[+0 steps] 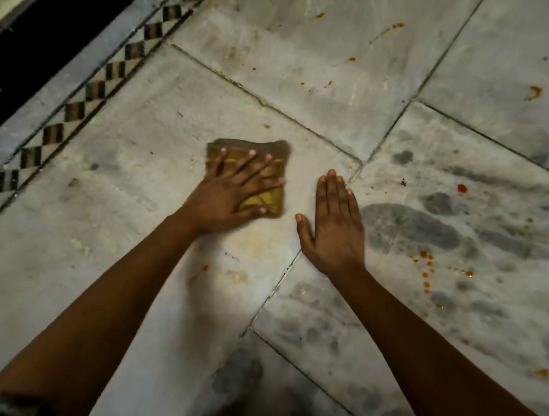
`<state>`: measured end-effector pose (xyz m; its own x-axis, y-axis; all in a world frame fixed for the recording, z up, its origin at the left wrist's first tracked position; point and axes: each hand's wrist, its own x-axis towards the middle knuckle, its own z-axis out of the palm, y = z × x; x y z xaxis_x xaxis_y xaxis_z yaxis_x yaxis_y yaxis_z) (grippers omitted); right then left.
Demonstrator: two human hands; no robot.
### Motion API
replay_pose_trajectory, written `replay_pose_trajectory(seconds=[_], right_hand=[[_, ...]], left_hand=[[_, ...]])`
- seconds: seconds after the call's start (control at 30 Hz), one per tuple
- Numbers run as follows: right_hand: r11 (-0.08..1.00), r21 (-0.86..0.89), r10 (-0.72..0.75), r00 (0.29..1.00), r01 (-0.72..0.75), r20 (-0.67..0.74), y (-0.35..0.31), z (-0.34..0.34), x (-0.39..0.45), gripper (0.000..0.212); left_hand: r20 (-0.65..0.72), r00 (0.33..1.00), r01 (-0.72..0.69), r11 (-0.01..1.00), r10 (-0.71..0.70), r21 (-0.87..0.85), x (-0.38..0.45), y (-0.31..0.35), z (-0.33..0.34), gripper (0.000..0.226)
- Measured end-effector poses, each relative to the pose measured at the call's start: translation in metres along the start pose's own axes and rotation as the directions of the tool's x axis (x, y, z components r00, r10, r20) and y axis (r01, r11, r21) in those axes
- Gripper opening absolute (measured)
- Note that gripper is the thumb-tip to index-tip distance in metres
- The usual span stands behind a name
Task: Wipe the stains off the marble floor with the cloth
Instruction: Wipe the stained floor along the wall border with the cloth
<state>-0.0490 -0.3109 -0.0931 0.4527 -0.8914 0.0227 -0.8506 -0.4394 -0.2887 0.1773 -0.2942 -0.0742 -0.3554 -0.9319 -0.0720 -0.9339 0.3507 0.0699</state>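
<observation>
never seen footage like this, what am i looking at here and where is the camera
The one picture comes from a camera worn on a person's head, looking down at their own bare arms. There is no machine. The left hand presses a folded yellow-brown cloth flat on the marble floor with spread fingers. The right hand lies open on the floor beside it, holding nothing. Orange-red stains dot the tiles to the right, and a checkered border runs along the upper left.
</observation>
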Motion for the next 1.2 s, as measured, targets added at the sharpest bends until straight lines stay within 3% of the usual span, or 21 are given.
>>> replay_pose_trajectory(seconds=[0.17, 0.3, 0.47, 0.53, 0.6, 0.67, 0.73, 0.8, 0.9, 1.0, 1.1, 1.2], right_hand=[[1.0, 0.001, 0.005, 1.0, -0.005, 0.016, 0.001, 0.001, 0.0, 0.07], [1.0, 0.019, -0.01, 1.0, 0.01, 0.022, 0.0, -0.003, -0.001, 0.069], [0.999, 0.037, -0.007, 1.0, 0.007, 0.02, 0.0, -0.003, -0.003, 0.069], [1.0, 0.013, -0.012, 1.0, 0.012, 0.019, 0.001, -0.003, -0.004, 0.069], [1.0, 0.0, -0.023, 0.999, 0.023, 0.026, 0.0, -0.003, -0.004, 0.071], [1.0, 0.007, -0.023, 0.999, 0.023, 0.03, 0.0, -0.004, -0.003, 0.073], [1.0, 0.01, -0.027, 0.999, 0.026, 0.037, 0.0, -0.005, -0.002, 0.074], [1.0, 0.013, -0.029, 0.999, 0.028, 0.043, 0.001, -0.006, -0.003, 0.075], [0.999, 0.017, -0.041, 0.998, 0.04, 0.051, 0.003, -0.004, -0.003, 0.075], [0.996, -0.022, -0.086, 0.993, 0.088, 0.086, 0.005, -0.004, -0.01, 0.073], [0.993, -0.03, -0.109, 0.988, 0.113, 0.106, 0.004, -0.004, -0.028, 0.067], [0.989, 0.025, -0.149, 0.982, 0.147, 0.113, -0.009, -0.006, -0.044, 0.065]], left_hand=[[0.097, 0.933, 0.355, 0.932, -0.347, -0.075, 0.059, -0.025, -0.014, 0.071], [0.076, 0.946, 0.316, 0.949, -0.315, -0.007, 0.074, 0.016, -0.012, 0.073], [0.036, 0.97, 0.241, 0.97, -0.24, -0.021, -0.032, 0.033, 0.004, 0.061], [0.06, 0.93, 0.366, 0.93, -0.363, -0.037, -0.051, 0.009, 0.001, 0.066], [0.1, 0.844, 0.535, 0.841, -0.527, -0.081, -0.043, -0.012, -0.006, 0.068], [0.131, 0.788, 0.616, 0.777, -0.602, -0.133, -0.019, -0.016, -0.011, 0.062], [0.127, 0.789, 0.614, 0.78, -0.601, -0.123, -0.001, 0.0, -0.01, 0.058], [0.102, 0.846, 0.53, 0.846, -0.523, -0.06, 0.0, 0.031, -0.003, 0.062], [0.079, 0.937, 0.342, 0.94, -0.339, -0.022, -0.038, 0.07, 0.005, 0.065], [0.065, 0.973, 0.225, 0.973, -0.222, -0.049, -0.093, 0.068, 0.009, 0.061], [0.102, 0.907, 0.418, 0.904, -0.409, -0.086, -0.114, 0.036, 0.005, 0.067], [0.191, 0.833, 0.544, 0.832, -0.519, -0.111, -0.078, 0.01, -0.007, 0.065]])
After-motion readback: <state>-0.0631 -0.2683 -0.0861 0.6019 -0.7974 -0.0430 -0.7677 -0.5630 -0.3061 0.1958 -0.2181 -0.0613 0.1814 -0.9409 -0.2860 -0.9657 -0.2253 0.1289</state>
